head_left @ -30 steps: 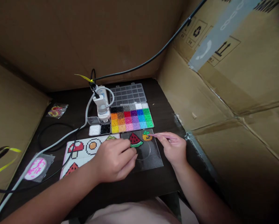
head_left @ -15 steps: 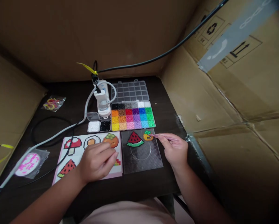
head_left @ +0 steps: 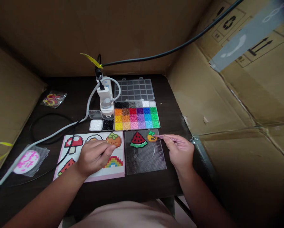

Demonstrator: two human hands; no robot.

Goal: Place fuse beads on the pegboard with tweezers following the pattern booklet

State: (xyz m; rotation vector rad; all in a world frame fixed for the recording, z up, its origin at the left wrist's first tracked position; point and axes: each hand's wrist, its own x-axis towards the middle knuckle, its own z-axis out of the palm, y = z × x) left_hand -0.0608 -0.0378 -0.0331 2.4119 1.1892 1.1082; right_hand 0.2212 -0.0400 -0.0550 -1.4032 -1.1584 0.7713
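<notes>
My right hand (head_left: 181, 152) is closed round pink tweezers (head_left: 171, 138). Their tip reaches a small orange bead figure with a green top (head_left: 152, 136) on the clear pegboard (head_left: 144, 166). Beside that figure lies a red and green bead watermelon slice (head_left: 138, 140) on the same board. Over the pattern sheet (head_left: 101, 177), my left hand (head_left: 94, 158) is curled with the thumb against the fingers; its palm side is hidden. Printed on the sheet are a mushroom, a persimmon-like fruit, a rainbow and a watermelon, partly covered by this hand.
Behind the pegboard stands a sorted bead box (head_left: 137, 129) with its clear lid (head_left: 134, 90) open. Small tubs of white beads (head_left: 95, 125) and black beads (head_left: 108, 125) sit left of it. A white power strip (head_left: 106, 109), cables (head_left: 58, 126) and cardboard walls (head_left: 189, 95) surround the area.
My left hand has drawn back to the left and curled up more, uncovering the printed rainbow. My right hand keeps the tweezers at the orange figure. The view has shifted slightly.
</notes>
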